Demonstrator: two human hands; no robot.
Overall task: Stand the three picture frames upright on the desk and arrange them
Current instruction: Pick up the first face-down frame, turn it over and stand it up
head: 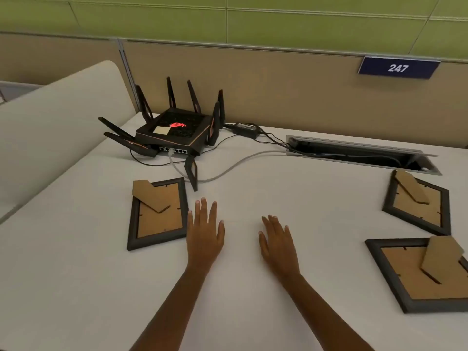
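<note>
Three dark picture frames lie face down on the white desk (76, 287), brown cardboard backs and stands up. The left frame (157, 213) lies just left of my left hand (205, 233). A second frame (419, 203) lies at the far right, and the third frame (421, 273) lies nearer me at the right edge, partly cut off. My right hand (277, 243) rests flat in the middle of the desk, well left of those two. Both hands lie palm down with fingers spread, holding nothing.
A black router (174, 133) with several antennas stands at the back left, one antenna (191, 173) reaching down beside the left frame. Cables (228, 171) run to an open cable tray (359, 154). A beige partition (253, 79) backs the desk; a white divider (55, 117) stands left.
</note>
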